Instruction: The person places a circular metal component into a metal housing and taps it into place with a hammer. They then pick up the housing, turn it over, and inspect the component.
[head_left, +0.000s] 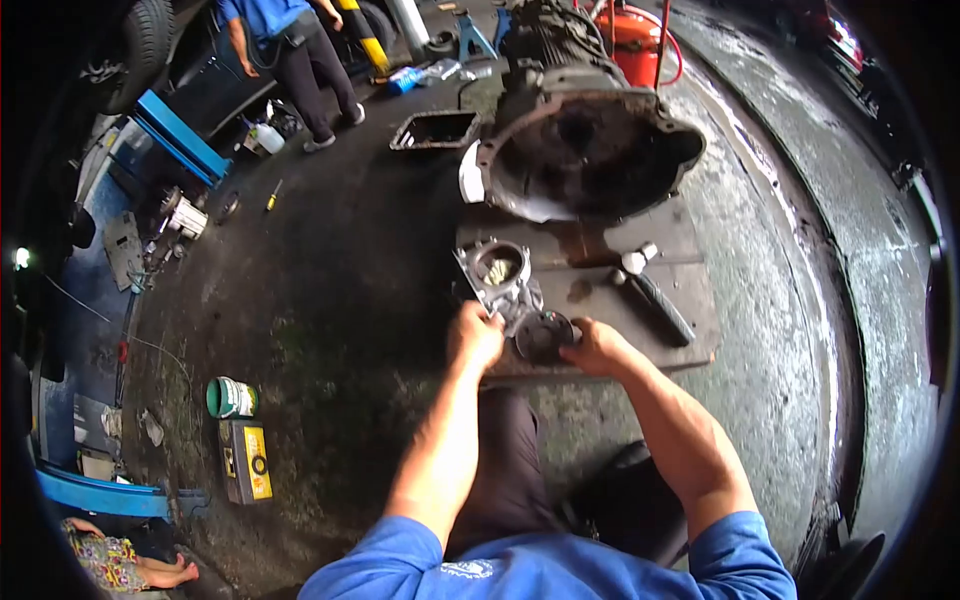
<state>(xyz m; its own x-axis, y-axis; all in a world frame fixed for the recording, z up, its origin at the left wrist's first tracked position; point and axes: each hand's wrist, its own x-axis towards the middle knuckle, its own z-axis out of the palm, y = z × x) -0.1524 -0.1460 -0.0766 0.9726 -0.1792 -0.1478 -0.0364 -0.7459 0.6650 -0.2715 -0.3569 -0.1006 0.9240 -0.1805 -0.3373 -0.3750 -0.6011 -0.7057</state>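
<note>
A silvery metal housing (498, 266) with a round opening lies at the near left edge of the dark work board (630, 235); something pale sits inside the opening. My left hand (475, 338) grips the housing's lower left side, fingers partly hidden. Just right of it, a dark round part (544, 337) with small holes is held at its right edge by my right hand (596, 347), its fingers closed on the rim. On the board's right side rests a hammer (660, 302) with a black grip. Behind stands a large open bell-shaped gearbox casing (590, 150).
A rectangular pan (434, 131) lies beyond the board. On the floor at left are a bucket (232, 397), a yellow-black box (247, 462) and a screwdriver (273, 196). One person (300, 60) stands at upper left; another person's legs (160, 572) show at lower left.
</note>
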